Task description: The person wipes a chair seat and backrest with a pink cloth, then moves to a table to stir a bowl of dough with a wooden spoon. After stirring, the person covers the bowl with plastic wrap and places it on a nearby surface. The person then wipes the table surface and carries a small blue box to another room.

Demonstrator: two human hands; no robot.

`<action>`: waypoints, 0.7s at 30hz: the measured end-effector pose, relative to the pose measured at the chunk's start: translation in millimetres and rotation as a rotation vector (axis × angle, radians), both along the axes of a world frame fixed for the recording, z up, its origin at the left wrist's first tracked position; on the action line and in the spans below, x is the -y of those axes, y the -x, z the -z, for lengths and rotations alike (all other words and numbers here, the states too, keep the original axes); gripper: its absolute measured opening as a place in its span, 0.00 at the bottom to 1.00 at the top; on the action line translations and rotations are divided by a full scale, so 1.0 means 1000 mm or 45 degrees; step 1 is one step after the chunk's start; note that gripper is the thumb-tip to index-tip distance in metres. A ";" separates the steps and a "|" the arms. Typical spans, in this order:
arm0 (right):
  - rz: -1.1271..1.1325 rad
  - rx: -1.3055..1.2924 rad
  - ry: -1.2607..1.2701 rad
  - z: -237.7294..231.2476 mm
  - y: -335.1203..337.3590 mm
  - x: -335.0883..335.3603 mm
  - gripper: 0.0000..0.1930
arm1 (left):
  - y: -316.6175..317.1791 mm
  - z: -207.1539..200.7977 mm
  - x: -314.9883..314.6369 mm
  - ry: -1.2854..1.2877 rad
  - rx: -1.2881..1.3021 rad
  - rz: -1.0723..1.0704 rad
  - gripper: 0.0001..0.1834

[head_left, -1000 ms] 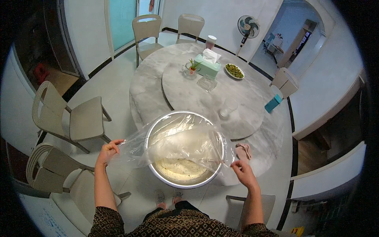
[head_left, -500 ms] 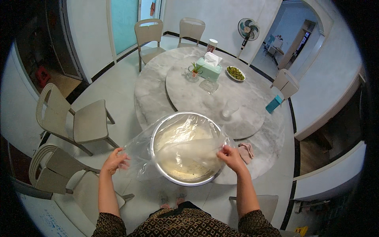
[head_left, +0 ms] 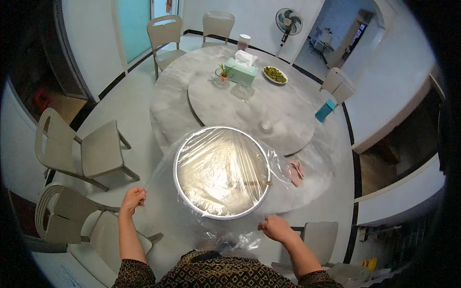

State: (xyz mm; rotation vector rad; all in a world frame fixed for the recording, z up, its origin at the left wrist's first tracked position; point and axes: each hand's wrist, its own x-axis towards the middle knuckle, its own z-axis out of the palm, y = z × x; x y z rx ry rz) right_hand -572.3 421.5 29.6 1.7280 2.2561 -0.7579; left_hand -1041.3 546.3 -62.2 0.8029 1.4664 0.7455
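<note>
A round metal basin (head_left: 178, 188) sits at the near edge of the marble-patterned round table. Clear plastic film (head_left: 221, 168) is stretched over its mouth, wrinkled and shiny, so the pale contents beneath are blurred by glare. My left hand (head_left: 133, 199), left of the basin, is closed in a pinch on the film's left edge. Near the basin's lower right, my right hand (head_left: 275, 227) is closed on the film's near edge. Loose film hangs between the basin and my body.
On the table's turntable (head_left: 293, 122) stand a tissue box (head_left: 242, 71), a small glass vase with a plant (head_left: 224, 73), a glass dish (head_left: 242, 91), a clear cup (head_left: 266, 126) and a plate of green food (head_left: 275, 75). A pink cloth (head_left: 296, 173) lies right of the basin. Chairs (head_left: 103, 149) surround the table.
The film has been pulled toward me and now spans the whole basin mouth, taut. My right hand has moved down and closer to my body; my left hand has shifted slightly down and left.
</note>
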 end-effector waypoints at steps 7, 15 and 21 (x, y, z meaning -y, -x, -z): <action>0.136 -0.011 -0.042 0.032 0.004 -0.005 0.06 | -0.005 0.038 -0.011 -0.153 -0.205 -0.087 0.03; 0.509 -0.232 0.172 -0.008 -0.017 -0.003 0.10 | -0.005 0.050 -0.012 -0.532 -1.002 -0.065 0.08; 0.857 -0.428 0.077 -0.014 -0.036 0.010 0.09 | -0.072 -0.051 0.004 -1.057 -1.329 -0.138 0.14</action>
